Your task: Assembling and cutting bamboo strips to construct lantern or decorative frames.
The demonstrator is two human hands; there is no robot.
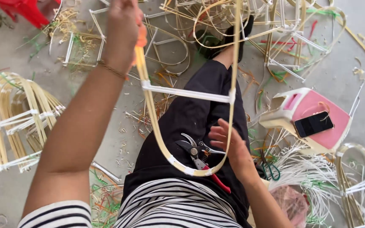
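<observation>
Looks like you're mid-way checking the bamboo hoop (161,139) over your lap at centre frame, right hand (229,145) spread flat against its side, left hand (123,25) gripping its top up high, so next I'd guess steady it before reaching for the pruners (197,154).

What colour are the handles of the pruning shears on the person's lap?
Red, seen in the head view: the pruning shears.

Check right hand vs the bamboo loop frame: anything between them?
Nothing visible. The right hand has its fingers against the right side strip of the bamboo loop frame, while the left hand grips the left strip up top. The pruning shears lie on the lap behind the loop.
</observation>
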